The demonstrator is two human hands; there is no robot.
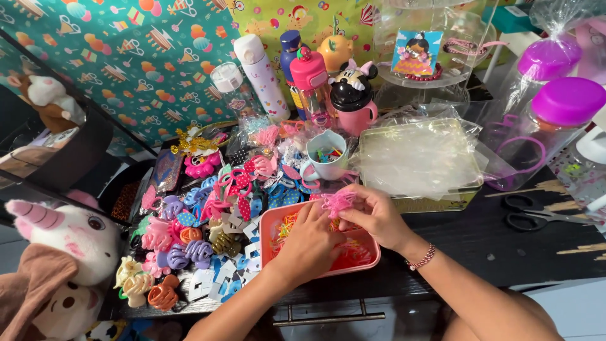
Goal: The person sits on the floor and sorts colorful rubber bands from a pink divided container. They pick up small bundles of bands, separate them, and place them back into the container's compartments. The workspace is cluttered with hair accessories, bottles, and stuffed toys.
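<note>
Two hands meet over a pink tray [275, 222] at the front of the dark counter [480, 237]. Between them is a small pink band cluster [339, 202], a frilly tangle of thin elastic, held just above the tray's far rim. The right hand [377, 216] is closed on the cluster, fingers pinched round its edge. The left hand [310, 243] lies curled over the tray with its fingertips touching the same cluster; whether it grips or only steadies cannot be told.

Handling note: such elastic is soft, stretchy and prone to snagging, so teasing one strand at a time with the fingertips, over the tray, would likely serve better than pulling hard; loose pieces then fall back in.

The tray is shallow, rounded at the corners, smooth plastic, and holds a loose heap of thin orange, red and yellow bands [353, 254]. Left of it lies a spread of claw clips [189, 249], glossy and toothed, in lilac, pink and cream, with dotted bows [237, 186] beyond. A pale mug [328, 165] stands behind the tray, beside a crinkled clear bag [416, 158] on a flat box. Bottles [262, 76] line the patterned back wall. Black scissors [536, 215] lie at the right. A plush unicorn [63, 230] sits at the left edge.
</note>
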